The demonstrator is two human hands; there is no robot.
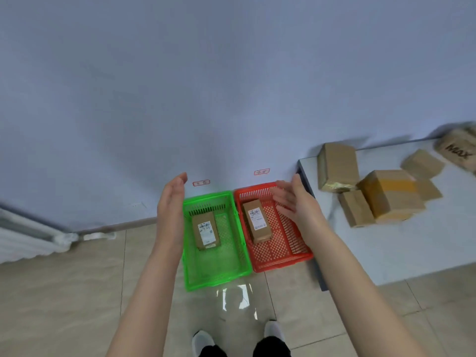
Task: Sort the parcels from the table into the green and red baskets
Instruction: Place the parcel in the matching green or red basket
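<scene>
Both hands are hovering open over the baskets, fingers straight and holding nothing.

The right hand (293, 202) is blurring, so its fingertips are hard to make out. The left hand (171, 202) is hiding the green basket (219, 281) wall at 9 o'clock. The "Max" box (456, 150) is running off-frame at 3 o'clock. One parcel (206, 231) is lying in the green basket and another parcel (257, 222) in the red basket (283, 263), both below the fingers and untouched. The remaining parcels (389, 194) are sitting on the table (412, 248), at 3 o'clock from the right hand.
</scene>
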